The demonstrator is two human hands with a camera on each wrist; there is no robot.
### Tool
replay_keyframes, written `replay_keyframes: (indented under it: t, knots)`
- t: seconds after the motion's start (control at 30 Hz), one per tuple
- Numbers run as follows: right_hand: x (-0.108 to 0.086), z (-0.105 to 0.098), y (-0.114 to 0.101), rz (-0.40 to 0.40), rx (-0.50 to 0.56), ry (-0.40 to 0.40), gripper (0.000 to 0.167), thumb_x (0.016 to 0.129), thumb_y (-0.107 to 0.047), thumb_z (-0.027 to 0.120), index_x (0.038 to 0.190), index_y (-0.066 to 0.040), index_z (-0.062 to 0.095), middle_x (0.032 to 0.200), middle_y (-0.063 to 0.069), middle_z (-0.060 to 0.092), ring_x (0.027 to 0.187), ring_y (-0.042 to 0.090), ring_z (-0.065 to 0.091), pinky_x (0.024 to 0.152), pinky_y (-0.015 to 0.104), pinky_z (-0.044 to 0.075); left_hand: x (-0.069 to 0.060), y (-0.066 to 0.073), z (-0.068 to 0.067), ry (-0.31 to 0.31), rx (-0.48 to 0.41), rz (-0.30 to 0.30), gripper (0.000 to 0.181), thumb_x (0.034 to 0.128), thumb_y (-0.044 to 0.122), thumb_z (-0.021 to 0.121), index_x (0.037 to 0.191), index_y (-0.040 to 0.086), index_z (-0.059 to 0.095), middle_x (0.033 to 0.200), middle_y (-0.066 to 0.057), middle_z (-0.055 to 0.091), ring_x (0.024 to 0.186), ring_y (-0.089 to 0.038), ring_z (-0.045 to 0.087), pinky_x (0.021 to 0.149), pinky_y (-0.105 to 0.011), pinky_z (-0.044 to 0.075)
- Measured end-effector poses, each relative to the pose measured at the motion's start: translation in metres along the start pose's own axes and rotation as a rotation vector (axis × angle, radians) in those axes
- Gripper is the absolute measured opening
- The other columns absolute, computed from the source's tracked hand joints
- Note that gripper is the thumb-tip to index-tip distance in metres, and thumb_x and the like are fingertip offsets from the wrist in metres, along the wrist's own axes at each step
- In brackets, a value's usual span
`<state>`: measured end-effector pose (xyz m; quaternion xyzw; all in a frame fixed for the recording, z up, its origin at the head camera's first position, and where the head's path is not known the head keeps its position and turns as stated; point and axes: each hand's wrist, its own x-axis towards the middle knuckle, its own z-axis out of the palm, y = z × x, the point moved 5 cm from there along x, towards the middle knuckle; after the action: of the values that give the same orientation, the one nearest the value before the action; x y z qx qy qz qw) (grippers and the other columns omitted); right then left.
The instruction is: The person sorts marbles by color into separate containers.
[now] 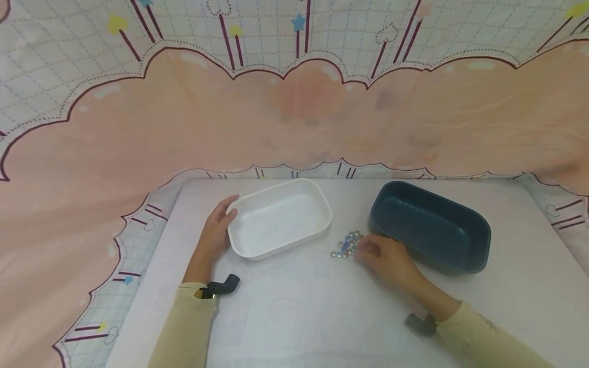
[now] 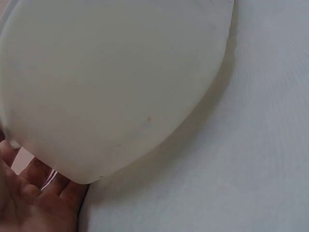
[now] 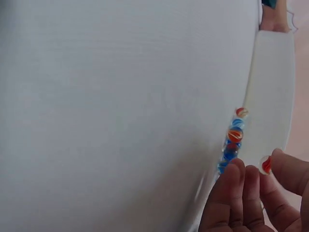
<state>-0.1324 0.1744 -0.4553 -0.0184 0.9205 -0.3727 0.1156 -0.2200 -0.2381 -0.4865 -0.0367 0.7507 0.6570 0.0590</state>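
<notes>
A white tray [image 1: 280, 220] lies on the table, its left end gripped by my left hand [image 1: 215, 232], thumb over the rim; the left wrist view shows fingers [image 2: 48, 188] against the white tray's outside [image 2: 106, 87]. To the tray's right is a small cluster of glass marbles [image 1: 346, 245], red and blue ones [image 3: 231, 150] in the right wrist view. My right hand [image 1: 388, 260] is at the cluster's right edge. Between its thumb and a finger it pinches a clear marble with red [image 3: 266, 165].
A dark blue tray [image 1: 432, 227] stands on the right, just beyond my right hand. The white table [image 1: 294, 317] is backed by a patterned pink and white cloth [image 1: 257, 122]. Each wrist wears a black device.
</notes>
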Motion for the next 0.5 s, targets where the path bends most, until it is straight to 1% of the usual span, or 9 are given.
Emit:
replay_keyframes:
  t: [0.2,0.27,0.43,0.5]
  knots:
    - [0.005,-0.002,-0.007,0.019,0.033,-0.022,0.027,0.096,-0.036,0.070,0.117,-0.020,0.070,0.111,0.000,0.072,0.105,0.020,0.065,0.091,0.040,0.057,0.000,0.000,0.000,-0.002,0.005,0.002,0.050,0.1079,0.036,0.049,0.156,0.026,0.040,0.165,0.006,0.037,0.148,-0.025,0.043,0.120,-0.045,0.042]
    - [0.006,-0.003,-0.010,0.015,0.043,-0.026,0.026,0.096,-0.036,0.070,0.117,-0.020,0.070,0.111,0.000,0.072,0.105,0.019,0.064,0.091,0.040,0.057,0.000,-0.001,0.000,-0.004,0.003,-0.001,0.050,0.1080,0.036,0.049,0.156,0.026,0.040,0.165,0.006,0.036,0.148,-0.025,0.043,0.119,-0.045,0.043]
    - [0.009,-0.006,-0.017,-0.033,0.068,-0.025,0.024,0.097,-0.033,0.071,0.117,-0.019,0.070,0.112,-0.001,0.072,0.107,0.019,0.065,0.094,0.042,0.057,0.000,-0.002,0.001,-0.006,0.008,-0.012,0.051,0.1077,0.038,0.049,0.157,0.026,0.039,0.165,0.006,0.037,0.147,-0.025,0.044,0.117,-0.041,0.046]
    - [0.011,-0.006,-0.019,-0.048,0.076,-0.028,0.023,0.097,-0.032,0.071,0.116,-0.021,0.070,0.111,-0.002,0.072,0.106,0.019,0.064,0.094,0.041,0.057,0.000,-0.002,0.001,-0.005,0.003,-0.014,0.051,0.1077,0.037,0.049,0.156,0.026,0.040,0.164,0.005,0.038,0.147,-0.025,0.045,0.117,-0.041,0.046]
